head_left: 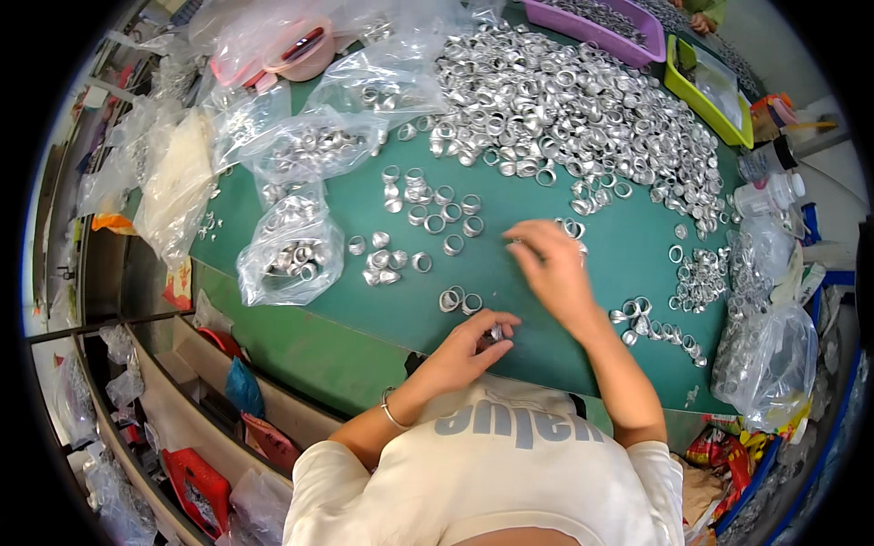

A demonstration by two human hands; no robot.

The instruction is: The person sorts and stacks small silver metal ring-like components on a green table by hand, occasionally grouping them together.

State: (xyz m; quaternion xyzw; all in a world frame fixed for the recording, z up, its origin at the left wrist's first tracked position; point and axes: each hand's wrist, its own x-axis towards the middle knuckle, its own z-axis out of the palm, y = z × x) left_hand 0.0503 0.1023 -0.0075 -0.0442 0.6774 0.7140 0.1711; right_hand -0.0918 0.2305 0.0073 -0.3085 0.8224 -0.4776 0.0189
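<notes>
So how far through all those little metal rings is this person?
Done, it seems: several clear bags already hold rings, and small groups lie spread on the green table. In hand: the left hand holds a few rings near the table edge, while the right hand reaches among loose ones. Left: the big heap remains at the far side.

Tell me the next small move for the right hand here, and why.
Probably close the right hand on the ring at its fingertips and carry it to the left hand. That hand already holds rings near the table edge, so it looks like the collecting point.
</notes>
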